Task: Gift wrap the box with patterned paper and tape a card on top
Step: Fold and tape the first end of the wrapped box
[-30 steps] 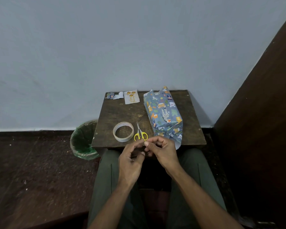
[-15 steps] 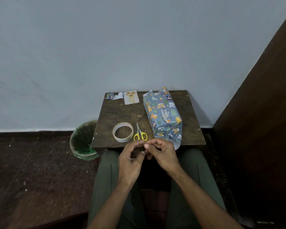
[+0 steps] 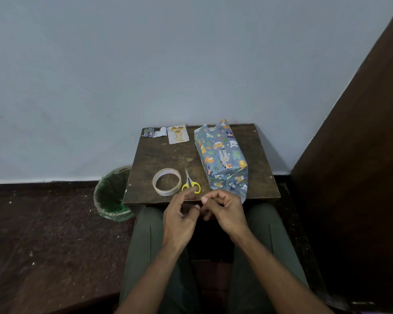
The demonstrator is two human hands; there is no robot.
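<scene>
Both hands hover together at the table's near edge; the left hand and right hand have curled fingers meeting fingertip to fingertip, whether on a tape piece I cannot tell; just beyond them lie the scissors and tape roll; the wrapped box stands beyond the right hand; the card lies farthest off.

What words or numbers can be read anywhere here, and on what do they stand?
Nothing can be read for certain.
White card with gold print at the table's far edge: gold script, too blurred to read.
Clear tape roll: small red print on its inner ring, too small to read.
Blue animal-patterned wrapped box: pictures only, no legible words.
</scene>
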